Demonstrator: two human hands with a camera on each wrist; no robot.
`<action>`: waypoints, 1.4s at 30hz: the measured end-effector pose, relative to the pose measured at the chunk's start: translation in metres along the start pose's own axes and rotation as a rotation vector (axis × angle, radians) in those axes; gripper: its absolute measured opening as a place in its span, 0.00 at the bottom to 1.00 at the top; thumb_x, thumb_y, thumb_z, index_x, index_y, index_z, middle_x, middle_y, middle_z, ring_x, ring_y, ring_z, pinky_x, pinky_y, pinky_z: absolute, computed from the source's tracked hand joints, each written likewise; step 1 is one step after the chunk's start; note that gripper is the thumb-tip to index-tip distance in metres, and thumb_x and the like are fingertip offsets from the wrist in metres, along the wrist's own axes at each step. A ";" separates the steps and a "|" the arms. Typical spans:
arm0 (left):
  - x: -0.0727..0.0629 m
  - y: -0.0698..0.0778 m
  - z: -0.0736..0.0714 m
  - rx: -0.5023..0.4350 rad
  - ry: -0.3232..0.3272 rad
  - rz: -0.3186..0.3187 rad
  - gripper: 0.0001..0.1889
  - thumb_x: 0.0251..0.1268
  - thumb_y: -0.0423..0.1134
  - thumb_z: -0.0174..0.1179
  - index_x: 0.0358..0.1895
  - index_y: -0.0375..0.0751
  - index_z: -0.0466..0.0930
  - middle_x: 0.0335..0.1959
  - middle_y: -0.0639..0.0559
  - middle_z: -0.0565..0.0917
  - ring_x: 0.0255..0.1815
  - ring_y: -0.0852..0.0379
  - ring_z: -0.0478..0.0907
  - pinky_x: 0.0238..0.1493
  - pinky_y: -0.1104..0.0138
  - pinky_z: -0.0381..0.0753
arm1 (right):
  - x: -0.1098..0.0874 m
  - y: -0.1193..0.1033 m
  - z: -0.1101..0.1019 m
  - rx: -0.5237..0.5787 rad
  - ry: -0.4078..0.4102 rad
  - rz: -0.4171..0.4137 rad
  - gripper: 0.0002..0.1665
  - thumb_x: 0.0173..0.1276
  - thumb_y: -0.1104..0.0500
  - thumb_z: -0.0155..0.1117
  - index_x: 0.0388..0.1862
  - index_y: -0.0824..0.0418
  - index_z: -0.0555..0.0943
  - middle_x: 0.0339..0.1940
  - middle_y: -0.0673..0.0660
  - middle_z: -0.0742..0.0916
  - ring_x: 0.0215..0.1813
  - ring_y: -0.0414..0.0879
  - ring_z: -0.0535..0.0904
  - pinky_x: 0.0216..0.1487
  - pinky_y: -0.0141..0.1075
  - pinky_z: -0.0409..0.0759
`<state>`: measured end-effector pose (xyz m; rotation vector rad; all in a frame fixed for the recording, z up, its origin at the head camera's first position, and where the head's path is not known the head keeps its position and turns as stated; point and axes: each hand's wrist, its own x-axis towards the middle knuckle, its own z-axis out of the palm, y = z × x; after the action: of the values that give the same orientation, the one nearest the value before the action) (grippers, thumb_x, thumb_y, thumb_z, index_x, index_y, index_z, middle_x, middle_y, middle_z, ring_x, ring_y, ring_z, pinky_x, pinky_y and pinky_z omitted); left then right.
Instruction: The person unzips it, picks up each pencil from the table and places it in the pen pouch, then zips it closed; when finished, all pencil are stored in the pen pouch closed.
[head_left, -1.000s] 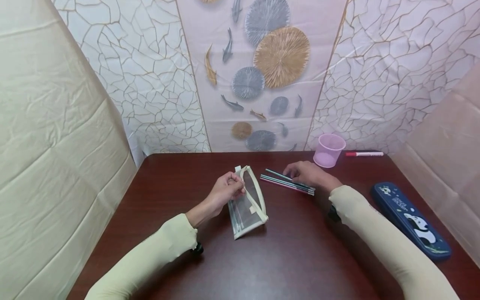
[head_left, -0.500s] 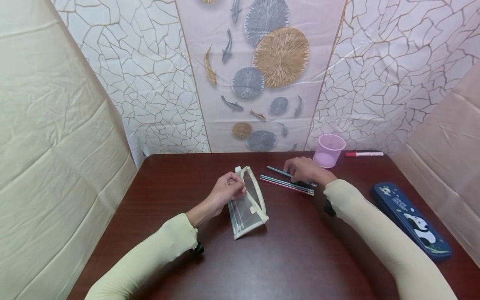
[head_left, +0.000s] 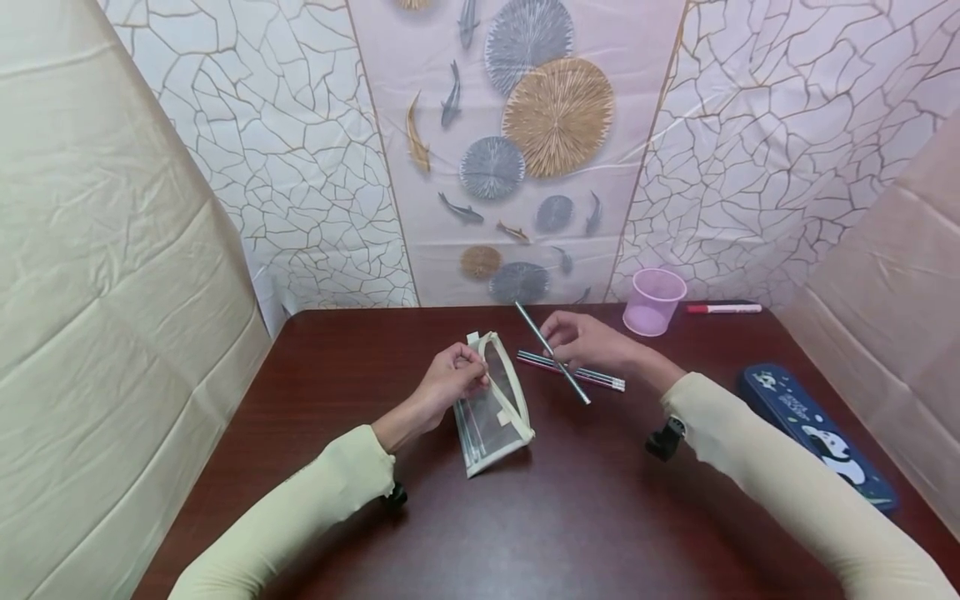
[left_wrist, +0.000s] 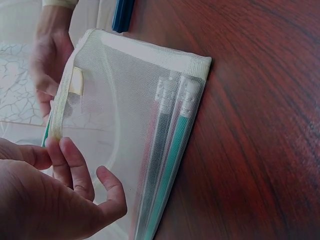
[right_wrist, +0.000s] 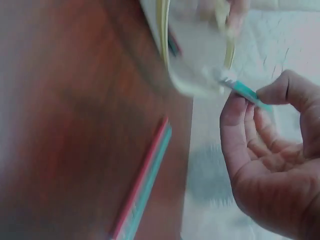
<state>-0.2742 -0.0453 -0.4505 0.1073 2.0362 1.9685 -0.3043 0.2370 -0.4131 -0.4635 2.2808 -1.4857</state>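
My left hand [head_left: 448, 379] pinches the cream zip edge of a see-through mesh pencil pouch [head_left: 486, 433], whose mouth gapes. Several pencils [left_wrist: 175, 130] with white eraser ends show through the mesh in the left wrist view, lying along the bottom. Between thumb and fingertips, my right hand [head_left: 592, 343] holds a teal pencil [head_left: 576, 386] slantwise in the air, to the right of the pouch. Beneath it, a few teal and pink pencils [head_left: 600, 380] lie side by side on the table.
A pink plastic cup [head_left: 654, 304] stands at the back right, beside a red-capped white marker [head_left: 723, 308]. At the right lies a dark blue panda pencil case [head_left: 817, 433]. Fabric walls rise behind and along both sides of the brown table [head_left: 570, 517].
My right hand has lifted the teal pencil off the table, turned it steeper and brought it left towards the pouch. My left hand keeps its grip on the pouch edge.
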 end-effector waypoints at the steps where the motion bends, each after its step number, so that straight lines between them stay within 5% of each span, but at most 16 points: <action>1: 0.000 0.000 0.000 -0.001 0.004 0.003 0.04 0.74 0.31 0.60 0.42 0.42 0.74 0.26 0.55 0.85 0.32 0.61 0.86 0.47 0.61 0.89 | -0.002 -0.002 0.004 0.041 -0.011 0.023 0.17 0.68 0.71 0.62 0.55 0.66 0.74 0.38 0.55 0.87 0.35 0.46 0.84 0.35 0.37 0.83; 7: -0.001 -0.002 -0.001 0.007 0.022 0.023 0.04 0.73 0.30 0.59 0.42 0.41 0.74 0.26 0.55 0.85 0.31 0.60 0.86 0.48 0.60 0.89 | -0.007 -0.007 0.027 0.133 -0.126 0.142 0.23 0.68 0.69 0.61 0.61 0.70 0.71 0.39 0.56 0.87 0.40 0.52 0.87 0.40 0.40 0.87; 13: -0.001 -0.005 0.000 0.015 0.023 0.018 0.03 0.74 0.32 0.60 0.43 0.41 0.74 0.27 0.55 0.85 0.33 0.60 0.86 0.51 0.57 0.89 | -0.003 -0.008 0.041 0.127 -0.216 0.172 0.29 0.65 0.70 0.61 0.65 0.73 0.68 0.40 0.62 0.87 0.41 0.55 0.88 0.37 0.40 0.88; 22: -0.004 -0.003 0.007 0.034 -0.002 0.014 0.03 0.75 0.33 0.59 0.42 0.42 0.74 0.27 0.55 0.85 0.33 0.62 0.86 0.46 0.62 0.87 | 0.009 -0.011 0.051 0.132 -0.149 0.170 0.28 0.66 0.70 0.62 0.65 0.71 0.70 0.39 0.58 0.84 0.35 0.44 0.81 0.37 0.39 0.89; 36: -0.005 -0.001 0.012 0.018 -0.017 0.004 0.05 0.72 0.30 0.58 0.40 0.45 0.73 0.25 0.56 0.85 0.31 0.62 0.85 0.40 0.66 0.84 | 0.014 -0.011 0.067 0.131 -0.149 0.131 0.28 0.68 0.73 0.60 0.66 0.72 0.68 0.43 0.60 0.87 0.36 0.46 0.85 0.35 0.38 0.88; 42: -0.006 0.001 0.013 0.011 -0.014 0.016 0.05 0.72 0.31 0.59 0.40 0.45 0.73 0.25 0.56 0.85 0.31 0.62 0.85 0.41 0.64 0.84 | 0.014 -0.011 0.063 0.034 -0.042 0.092 0.23 0.73 0.67 0.65 0.63 0.73 0.73 0.42 0.65 0.86 0.34 0.49 0.87 0.37 0.47 0.91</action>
<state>-0.2657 -0.0346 -0.4484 0.1397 2.0438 1.9602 -0.2859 0.1765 -0.4281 -0.3718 2.2099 -1.4534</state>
